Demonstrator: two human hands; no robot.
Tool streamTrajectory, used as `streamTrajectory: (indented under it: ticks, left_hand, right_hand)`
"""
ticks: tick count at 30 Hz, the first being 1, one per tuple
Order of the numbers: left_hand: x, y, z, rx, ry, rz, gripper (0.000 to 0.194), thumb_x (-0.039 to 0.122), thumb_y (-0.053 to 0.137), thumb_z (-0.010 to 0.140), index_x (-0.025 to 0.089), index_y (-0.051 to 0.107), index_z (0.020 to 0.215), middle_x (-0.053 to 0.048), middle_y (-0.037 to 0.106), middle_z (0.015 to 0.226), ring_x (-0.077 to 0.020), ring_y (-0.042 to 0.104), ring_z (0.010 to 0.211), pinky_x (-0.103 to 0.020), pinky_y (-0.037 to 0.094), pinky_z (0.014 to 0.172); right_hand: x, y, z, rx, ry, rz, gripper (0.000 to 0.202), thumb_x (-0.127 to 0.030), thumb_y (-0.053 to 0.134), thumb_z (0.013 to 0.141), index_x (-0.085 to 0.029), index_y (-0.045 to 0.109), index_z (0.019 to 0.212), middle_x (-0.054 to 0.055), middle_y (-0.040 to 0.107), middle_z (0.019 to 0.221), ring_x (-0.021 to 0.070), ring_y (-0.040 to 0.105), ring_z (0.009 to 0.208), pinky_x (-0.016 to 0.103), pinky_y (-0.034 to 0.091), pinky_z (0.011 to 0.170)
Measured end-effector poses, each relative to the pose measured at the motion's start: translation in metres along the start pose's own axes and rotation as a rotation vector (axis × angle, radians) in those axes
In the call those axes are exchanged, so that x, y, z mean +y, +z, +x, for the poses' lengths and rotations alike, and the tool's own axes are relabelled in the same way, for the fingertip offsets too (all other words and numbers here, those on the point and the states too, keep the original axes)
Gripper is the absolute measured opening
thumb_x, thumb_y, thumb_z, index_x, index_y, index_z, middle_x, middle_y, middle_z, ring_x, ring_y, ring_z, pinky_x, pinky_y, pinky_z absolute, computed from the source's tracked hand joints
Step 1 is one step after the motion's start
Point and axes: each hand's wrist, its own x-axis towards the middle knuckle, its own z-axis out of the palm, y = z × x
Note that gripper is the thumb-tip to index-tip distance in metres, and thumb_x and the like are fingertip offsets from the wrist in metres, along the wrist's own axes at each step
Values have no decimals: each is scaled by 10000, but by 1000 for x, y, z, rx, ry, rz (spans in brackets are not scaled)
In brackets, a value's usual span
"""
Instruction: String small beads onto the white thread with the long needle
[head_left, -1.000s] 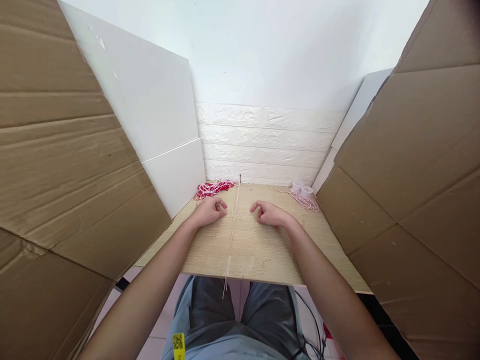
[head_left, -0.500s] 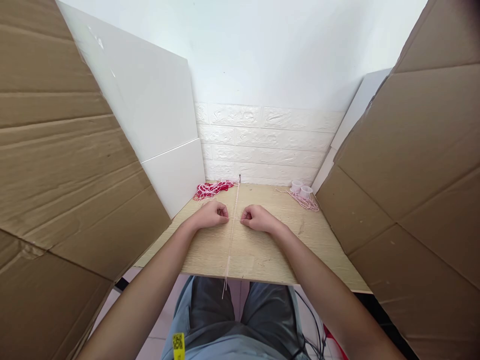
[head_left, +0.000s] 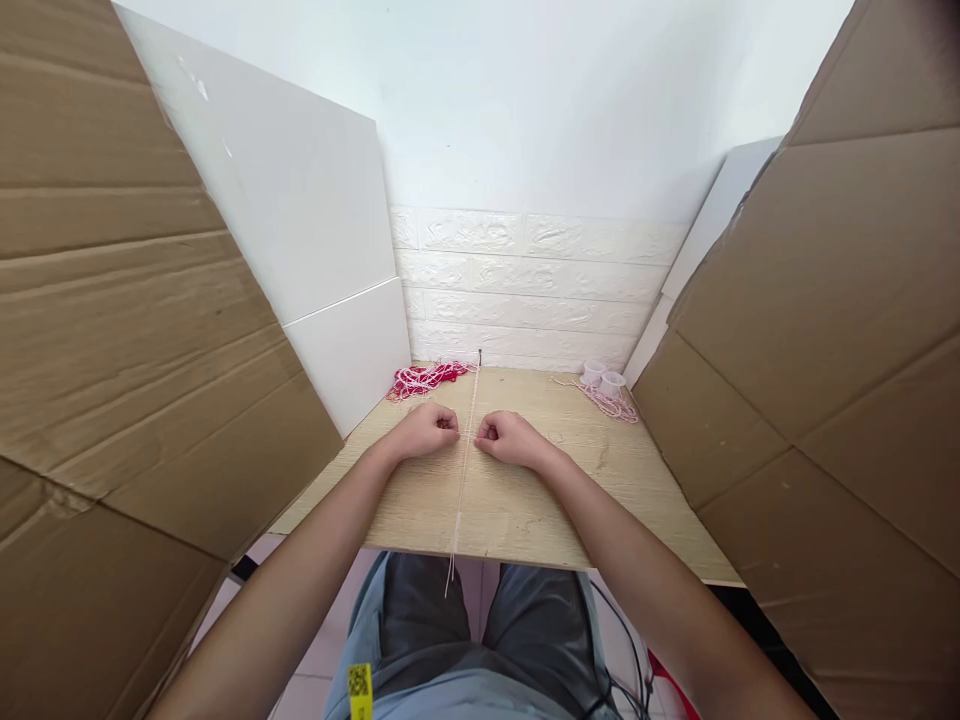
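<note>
A pale string (head_left: 464,480) runs down the middle of the wooden board from a small dark peg (head_left: 480,356) at the back, passes under clear tape near the front edge, and its loose ends hang over. Just left of this string, my left hand (head_left: 433,430) pinches a thin light thread. On the other side my right hand (head_left: 508,438) pinches too, its fingertips close to the string. The thread crosses the string between both hands; how it is looped or knotted is too small to tell.
Red and pale pink cords (head_left: 427,380) lie tangled at the back left. Two small clear cups (head_left: 602,378) stand at the back right beside pink cord (head_left: 613,405). Cardboard panels (head_left: 150,300) flank the wooden board (head_left: 540,510), and a white brick-patterned wall (head_left: 525,270) closes the back.
My right hand has shifted slightly left, closer to the central string. The left hand has barely moved, so the gap between the hands is narrower.
</note>
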Motion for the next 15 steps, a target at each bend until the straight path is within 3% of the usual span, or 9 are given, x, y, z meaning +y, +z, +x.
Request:
streamTrajectory:
  ticks: [4, 9, 15]
  left_hand:
    - [1, -1, 0, 23, -11, -2, 145, 288, 576, 706, 166, 645, 666, 11, 594, 641, -139, 506, 622, -254, 353, 564]
    - [3, 3, 2, 31, 12, -53, 190, 295, 568, 725, 166, 699, 773, -7, 654, 725, -152, 552, 680, -254, 392, 618]
    - [-1, 5, 4, 49, -5, -12, 160, 262, 546, 702, 159, 667, 682, 6, 612, 652, -144, 521, 634, -250, 369, 579]
  right_hand:
    - [0, -5, -3, 1, 8, -18, 57, -223, 644, 761, -180, 656, 797, 9, 660, 762, 116, 529, 664, 228, 322, 592]
    - [-1, 5, 2, 85, -4, -42, 137, -318, 658, 783, -187, 666, 821, 6, 650, 740, 120, 521, 661, 236, 309, 591]
    - [-2, 10, 5, 68, -8, -44, 105, -279, 615, 810, -186, 656, 786, 4, 665, 746, 118, 533, 668, 240, 311, 612]
